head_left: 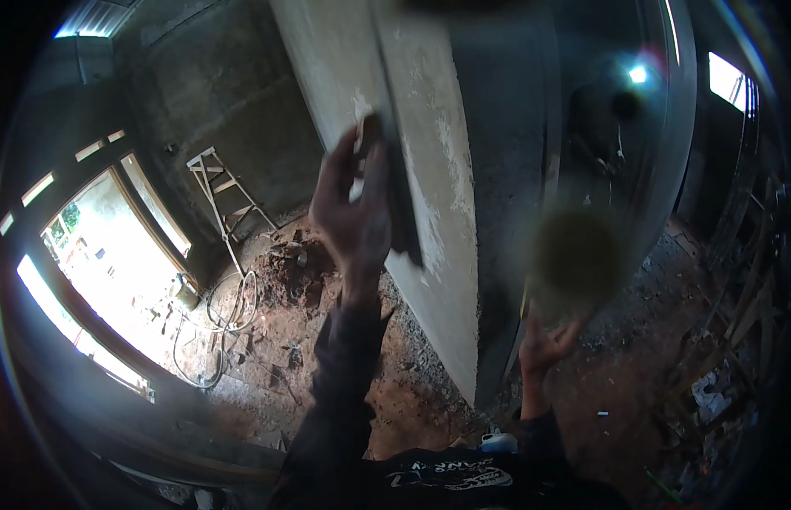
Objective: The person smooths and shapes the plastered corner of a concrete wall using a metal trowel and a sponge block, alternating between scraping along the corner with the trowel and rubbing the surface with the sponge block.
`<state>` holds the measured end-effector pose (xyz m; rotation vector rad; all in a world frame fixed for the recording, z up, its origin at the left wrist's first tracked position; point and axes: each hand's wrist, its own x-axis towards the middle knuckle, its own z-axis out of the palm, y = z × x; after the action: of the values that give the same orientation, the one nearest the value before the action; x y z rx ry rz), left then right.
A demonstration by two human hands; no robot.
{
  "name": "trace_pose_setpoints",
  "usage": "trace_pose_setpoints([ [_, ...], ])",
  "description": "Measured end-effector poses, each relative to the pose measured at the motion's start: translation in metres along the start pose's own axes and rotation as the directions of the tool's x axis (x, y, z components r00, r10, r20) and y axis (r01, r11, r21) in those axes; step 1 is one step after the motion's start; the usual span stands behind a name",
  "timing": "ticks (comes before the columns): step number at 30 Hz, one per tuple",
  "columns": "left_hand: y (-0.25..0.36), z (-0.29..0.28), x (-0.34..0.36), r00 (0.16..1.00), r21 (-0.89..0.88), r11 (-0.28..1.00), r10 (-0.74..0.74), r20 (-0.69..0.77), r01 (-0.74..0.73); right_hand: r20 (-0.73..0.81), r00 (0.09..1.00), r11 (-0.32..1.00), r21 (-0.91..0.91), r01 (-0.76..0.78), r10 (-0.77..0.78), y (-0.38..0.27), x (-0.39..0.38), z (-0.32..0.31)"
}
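My left hand is closed around the handle of a plastering trowel. Its long, dark, straight blade lies along the pale plastered face of a wall end, running almost upright. Lighter, wet-looking patches of plaster show beside the blade. Lower and to the right, my right hand is raised near the darker side of that wall. A dark round blur covers its fingertips, so whether it holds anything is hidden. A thin yellowish edge shows next to its thumb.
A wooden stepladder leans by the far left wall. A looped hose and a bucket lie near the bright doorway. Reddish soil and rubble cover the floor. Timber pieces pile up at right; a lamp glows behind.
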<state>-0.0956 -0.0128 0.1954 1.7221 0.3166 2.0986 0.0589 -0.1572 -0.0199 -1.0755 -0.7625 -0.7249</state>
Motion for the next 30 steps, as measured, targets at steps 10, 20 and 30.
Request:
trace_pose_setpoints([
  [10,0.004,0.083,0.044,0.982,-0.074,0.98,0.184,-0.044,-0.187,0.09,0.971,0.951,-0.241,-0.195,0.222,0.045,-0.037,-0.056],
  [20,-0.052,0.043,-0.053,0.993,0.097,0.992,-0.075,-0.087,0.084,0.093,0.964,0.95,-0.217,-0.225,0.25,0.057,-0.039,-0.058],
  [30,-0.015,0.066,-0.017,0.991,0.108,0.986,0.13,-0.035,-0.125,0.091,0.957,0.943,-0.218,-0.251,0.275,0.044,-0.04,-0.06],
])
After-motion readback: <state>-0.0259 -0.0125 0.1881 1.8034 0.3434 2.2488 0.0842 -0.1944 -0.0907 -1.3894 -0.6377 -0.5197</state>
